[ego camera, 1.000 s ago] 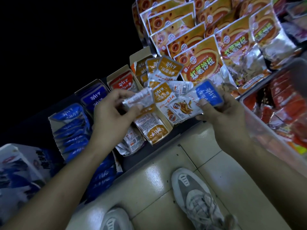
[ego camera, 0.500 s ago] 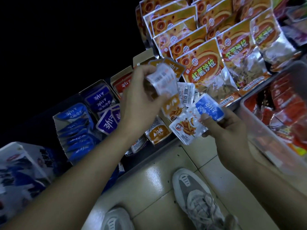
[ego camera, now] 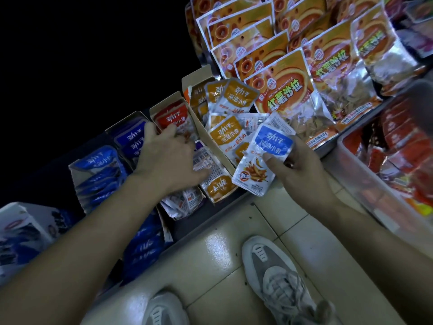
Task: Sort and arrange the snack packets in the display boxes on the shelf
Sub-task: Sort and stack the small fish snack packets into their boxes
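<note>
**Blue packet waits while my left hand drops into the red box**

Blue-topped and white below, the glossy foil snack packet [ego camera: 267, 158] is pinched in my right hand [ego camera: 302, 170], thumb on its face and fingers behind, held in the air just above the front edge of the shelf [ego camera: 234, 202]. It has barely shifted over the last second. What has changed is my left hand [ego camera: 164, 158]: half a second ago it was raised with a white, barcoded packet lifted clear of the boxes; now it is down, fingers spread and curled into the open cardboard display box of red packets [ego camera: 173, 118], palm over the loose packets in front. I cannot tell whether it is gripping anything. I judge that packet to be delivered, leaving the blue one as the next to place, probably in the box of dark blue packets [ego camera: 133, 139] further left.

The cardboard box of orange packets [ego camera: 225, 134] beside my right hand is a jumble, some face down with barcodes showing, so sorting is far from done.

Writing: the small packets carry the brand 劲仔 and 深海小鱼, on blue, orange and red alike; the orange ones add what looks like 一起上头. The big orange hanging bags [ego camera: 283, 90] behind read HONGSHUSHALA and 红薯沙拉. The clear plastic tub of red packs [ego camera: 365, 174] on the right is too blurred to read.
</note>
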The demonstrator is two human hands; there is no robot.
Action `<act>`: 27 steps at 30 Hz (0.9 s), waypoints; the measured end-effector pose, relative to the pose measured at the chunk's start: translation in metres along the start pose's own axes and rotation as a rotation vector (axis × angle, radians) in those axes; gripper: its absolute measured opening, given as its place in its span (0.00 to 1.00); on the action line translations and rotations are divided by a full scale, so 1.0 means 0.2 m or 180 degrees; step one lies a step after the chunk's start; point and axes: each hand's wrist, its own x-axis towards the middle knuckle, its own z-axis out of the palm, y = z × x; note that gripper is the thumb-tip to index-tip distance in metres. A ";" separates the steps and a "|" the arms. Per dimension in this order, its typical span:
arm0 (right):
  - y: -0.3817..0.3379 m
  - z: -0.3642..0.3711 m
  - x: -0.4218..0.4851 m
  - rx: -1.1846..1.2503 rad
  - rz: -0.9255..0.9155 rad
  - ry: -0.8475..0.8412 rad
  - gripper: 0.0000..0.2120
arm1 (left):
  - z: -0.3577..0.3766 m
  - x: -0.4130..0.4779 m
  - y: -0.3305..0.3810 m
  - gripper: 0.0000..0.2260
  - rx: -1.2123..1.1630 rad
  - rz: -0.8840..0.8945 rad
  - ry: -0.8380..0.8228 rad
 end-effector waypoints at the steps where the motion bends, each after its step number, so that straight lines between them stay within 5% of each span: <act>1: 0.01 0.00 -0.01 0.0004 -0.0025 -0.0010 0.09 | -0.01 0.02 0.00 0.38 0.0039 0.0040 -0.0178; 10: 0.08 -0.01 -0.10 0.0088 -0.0090 0.0292 0.12 | -0.03 0.06 -0.02 0.33 -0.0138 0.0058 -0.0726; 15: 0.08 -0.01 -0.10 0.0093 -0.0033 0.0238 0.11 | 0.02 0.04 -0.02 0.23 -0.0914 -0.0098 0.0000; 19: 0.04 0.01 -0.10 0.0126 -0.0128 0.0141 0.10 | 0.01 0.03 -0.01 0.23 -0.0643 -0.0081 -0.0096; 27: 0.10 -0.01 -0.11 -0.1100 -0.0472 -0.0394 0.17 | -0.01 0.07 0.00 0.23 -0.0420 -0.0122 -0.0592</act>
